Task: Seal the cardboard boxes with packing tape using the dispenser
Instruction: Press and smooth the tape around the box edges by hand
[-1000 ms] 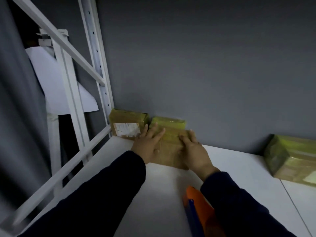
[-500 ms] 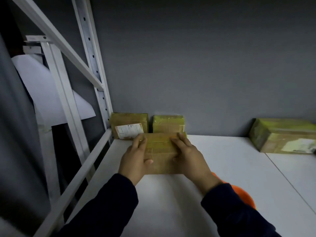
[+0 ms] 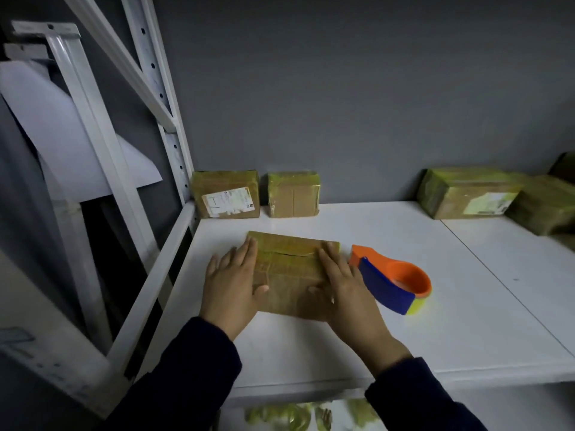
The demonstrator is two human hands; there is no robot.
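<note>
At least five boxes point(image 3: 228, 195), one tape dispenser point(image 3: 393, 283). Center box point(image 3: 292, 275) runs left-right; left hand point(image 3: 231, 284), right hand point(image 3: 342, 287) flat on it, fingers straight.

Hands, two: left hand point(image 3: 231, 283), right hand point(image 3: 342, 286).
Cardboard boxes, five countable:
- one flat box point(image 3: 291, 275) under both hands
- two beyond the fingertips: labelled box point(image 3: 226, 195), plain box point(image 3: 294, 195)
- two well right of the right hand: large labelled box point(image 3: 466, 194), end box point(image 3: 544, 209)

Tape dispenser point(image 3: 392, 283), one, just right of the right hand.

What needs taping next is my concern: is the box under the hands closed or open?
Closed: the cardboard box lies flat, flaps down, a dark seam across its top. Whether taped, cannot tell.
</note>
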